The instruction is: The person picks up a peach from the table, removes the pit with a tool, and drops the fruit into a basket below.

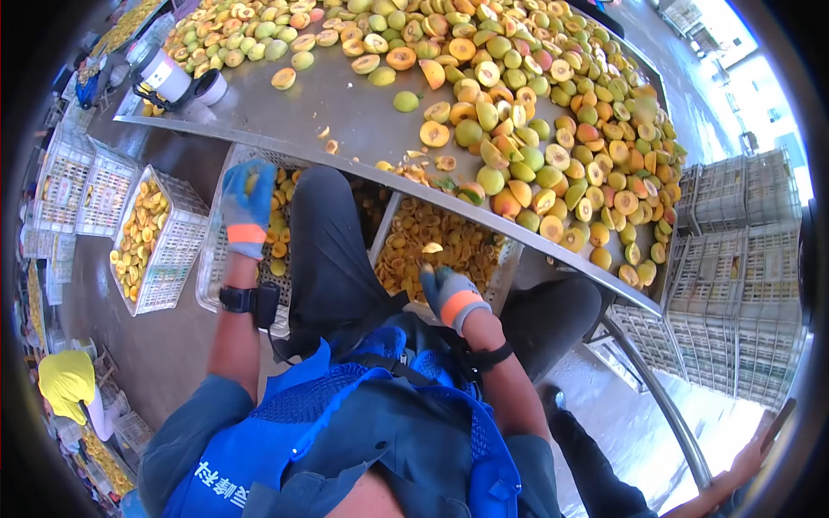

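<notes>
My left hand (pixel 246 203), in a blue glove with an orange cuff, is cupped around a yellow fruit piece over the left white crate (pixel 211 272) of halved fruit. My right hand (pixel 445 289), gloved the same, hovers over the right crate (pixel 505 259) of cut halves, with a small yellow fruit piece (pixel 432 248) just above its fingertips. Both crates sit under the edge of a metal table (pixel 345 112) that carries a big heap of green and orange fruit, whole and halved. My dark-trousered knee rises between the two crates.
A third crate of fruit halves (pixel 147 242) lies on the floor to the left, with other white crates beyond it. Stacked empty crates (pixel 734 276) stand at the right. A white cylindrical tool (pixel 168 78) rests on the table's left end. A person in yellow (pixel 69 384) works at lower left.
</notes>
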{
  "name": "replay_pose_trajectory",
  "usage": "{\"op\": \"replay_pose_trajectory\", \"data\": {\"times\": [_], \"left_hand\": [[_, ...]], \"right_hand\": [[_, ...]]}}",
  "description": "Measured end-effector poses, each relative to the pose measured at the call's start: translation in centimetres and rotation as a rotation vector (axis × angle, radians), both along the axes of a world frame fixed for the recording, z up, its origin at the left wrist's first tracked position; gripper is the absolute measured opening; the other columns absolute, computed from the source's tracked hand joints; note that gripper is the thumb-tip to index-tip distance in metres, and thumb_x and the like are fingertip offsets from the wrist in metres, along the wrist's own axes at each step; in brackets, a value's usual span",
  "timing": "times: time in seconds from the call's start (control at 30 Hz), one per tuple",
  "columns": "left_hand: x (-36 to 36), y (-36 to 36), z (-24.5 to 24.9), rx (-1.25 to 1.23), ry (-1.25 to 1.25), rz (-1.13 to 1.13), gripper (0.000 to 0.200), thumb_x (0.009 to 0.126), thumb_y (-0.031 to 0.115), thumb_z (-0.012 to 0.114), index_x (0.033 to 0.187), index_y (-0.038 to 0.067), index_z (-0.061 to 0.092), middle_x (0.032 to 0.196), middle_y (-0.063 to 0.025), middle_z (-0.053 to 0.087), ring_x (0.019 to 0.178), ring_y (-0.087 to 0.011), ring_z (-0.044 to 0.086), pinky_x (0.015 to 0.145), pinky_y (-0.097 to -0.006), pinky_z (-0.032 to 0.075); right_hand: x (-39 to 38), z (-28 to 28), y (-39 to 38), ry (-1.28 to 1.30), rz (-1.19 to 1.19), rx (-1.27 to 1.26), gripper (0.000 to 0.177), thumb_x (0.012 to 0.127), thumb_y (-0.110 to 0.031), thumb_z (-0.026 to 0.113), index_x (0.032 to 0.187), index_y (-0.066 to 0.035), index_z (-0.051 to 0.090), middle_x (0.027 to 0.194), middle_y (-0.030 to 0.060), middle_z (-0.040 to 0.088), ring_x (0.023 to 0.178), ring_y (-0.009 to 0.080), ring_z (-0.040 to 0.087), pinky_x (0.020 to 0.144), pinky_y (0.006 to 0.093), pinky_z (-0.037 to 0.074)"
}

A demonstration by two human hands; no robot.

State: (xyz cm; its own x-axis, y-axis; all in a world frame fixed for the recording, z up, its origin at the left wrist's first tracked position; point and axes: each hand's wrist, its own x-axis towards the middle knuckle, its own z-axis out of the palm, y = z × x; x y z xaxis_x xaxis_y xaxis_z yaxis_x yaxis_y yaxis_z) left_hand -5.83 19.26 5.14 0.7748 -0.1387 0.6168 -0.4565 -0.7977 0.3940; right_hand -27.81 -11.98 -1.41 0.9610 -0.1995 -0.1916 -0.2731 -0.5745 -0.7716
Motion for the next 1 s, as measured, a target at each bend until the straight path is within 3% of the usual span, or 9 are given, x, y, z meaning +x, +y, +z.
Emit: {"op": "replay_pose_trajectory", "data": {"times": [0.03, 0.1, 0.2, 0.5, 0.73, 0.77, 0.9, 0.97, 1.0], "left_hand": [[0.7, 0.3, 1.2, 0.267, -0.13, 0.081, 0.023, 0.088, 0.016, 0.075, 0.106, 0.003, 0.068, 0.102, -0.0122, 0.069, 0.084, -0.0287, 0.069, 0.078, -0.0356, 0.056], [1.3, -1.2, 2.9, 0.054, -0.009, -0.046, 0.023, 0.088, 0.016, 0.075, 0.106, 0.004, 0.069, 0.101, -0.0124, 0.069, 0.086, -0.0288, 0.068, 0.079, -0.036, 0.055], [2.0, -7.2, 3.3, -0.258, 0.407, -0.253, 0.023, 0.089, 0.017, 0.075, 0.107, 0.004, 0.069, 0.099, -0.0132, 0.069, 0.089, -0.0286, 0.068, 0.081, -0.0369, 0.055], [9.3, -26.0, -5.4, 0.26, 0.758, -0.321, 0.056, 0.085, 0.045, 0.075, 0.124, 0.005, 0.066, 0.131, -0.0241, 0.062, 0.12, -0.0398, 0.06, 0.102, -0.0469, 0.048], [6.1, -25.8, -5.1, -0.15, 0.757, -0.419, 0.038, 0.086, 0.029, 0.074, 0.115, 0.007, 0.061, 0.11, -0.0233, 0.069, 0.099, -0.0428, 0.067, 0.085, -0.0466, 0.054], [5.6, -25.5, -5.0, -0.173, 0.757, -0.439, 0.037, 0.087, 0.03, 0.074, 0.113, 0.007, 0.061, 0.109, -0.0231, 0.07, 0.097, -0.0431, 0.067, 0.084, -0.0472, 0.054], [4.3, -24.4, -3.9, 0.193, 0.209, -0.559, 0.036, 0.079, 0.03, 0.075, 0.109, 0.012, 0.066, 0.112, -0.0173, 0.067, 0.106, -0.0389, 0.063, 0.09, -0.047, 0.052], [2.8, -24.1, -0.6, 0.453, 0.156, -0.661, 0.035, 0.078, 0.029, 0.075, 0.108, 0.013, 0.068, 0.114, -0.0161, 0.066, 0.109, -0.0383, 0.061, 0.092, -0.0474, 0.052], [1.6, -23.7, -0.7, 0.447, 0.231, -0.666, 0.034, 0.079, 0.029, 0.075, 0.109, 0.013, 0.069, 0.113, -0.0158, 0.066, 0.109, -0.0384, 0.061, 0.092, -0.0474, 0.051]], "right_hand": [[-0.2, -0.8, 0.1, 0.1, 0.021, -0.079, 0.038, 0.103, -0.036, 0.055, 0.097, 0.001, 0.064, 0.073, 0.0219, 0.067, 0.071, 0.041, 0.068, 0.065, 0.0493, 0.052], [0.5, 0.3, 0.0, 0.264, 0.027, -0.126, 0.039, 0.101, -0.037, 0.057, 0.097, 0.001, 0.065, 0.083, 0.0308, 0.067, 0.085, 0.0509, 0.066, 0.071, 0.0553, 0.052], [0.6, 0.5, 0.6, 0.206, 0.104, -0.112, 0.041, 0.101, -0.039, 0.055, 0.1, 0.0, 0.065, 0.085, 0.0309, 0.068, 0.087, 0.0508, 0.066, 0.072, 0.054, 0.052], [-1.6, 2.0, -0.4, 0.105, -0.092, 0.175, 0.038, 0.101, -0.038, 0.057, 0.105, 0.0, 0.061, 0.084, 0.0318, 0.067, 0.085, 0.0526, 0.065, 0.067, 0.0538, 0.05], [-1.0, 2.0, -1.3, -0.001, -0.174, 0.18, 0.032, 0.102, -0.031, 0.059, 0.101, 0.0, 0.061, 0.079, 0.0301, 0.065, 0.076, 0.0475, 0.066, 0.064, 0.0488, 0.049], [-0.5, 2.9, -1.1, -0.069, -0.176, 0.195, 0.028, 0.103, -0.026, 0.058, 0.103, 0.001, 0.062, 0.08, 0.0268, 0.067, 0.071, 0.0371, 0.067, 0.064, 0.0448, 0.051], [1.9, 7.1, -0.3, -0.458, -0.174, 0.361, 0.021, 0.103, -0.017, 0.057, 0.108, 0.002, 0.063, 0.085, 0.0224, 0.069, 0.072, 0.0304, 0.068, 0.065, 0.0402, 0.053], [3.6, 11.7, 0.3, -0.404, -0.024, 0.328, 0.019, 0.102, -0.014, 0.058, 0.109, 0.003, 0.064, 0.086, 0.0223, 0.07, 0.074, 0.0325, 0.069, 0.066, 0.0399, 0.053], [4.8, 13.3, 0.5, -0.148, 0.146, 0.072, 0.017, 0.101, -0.013, 0.058, 0.106, 0.003, 0.064, 0.087, 0.0237, 0.069, 0.071, 0.0356, 0.068, 0.063, 0.041, 0.053]]}}
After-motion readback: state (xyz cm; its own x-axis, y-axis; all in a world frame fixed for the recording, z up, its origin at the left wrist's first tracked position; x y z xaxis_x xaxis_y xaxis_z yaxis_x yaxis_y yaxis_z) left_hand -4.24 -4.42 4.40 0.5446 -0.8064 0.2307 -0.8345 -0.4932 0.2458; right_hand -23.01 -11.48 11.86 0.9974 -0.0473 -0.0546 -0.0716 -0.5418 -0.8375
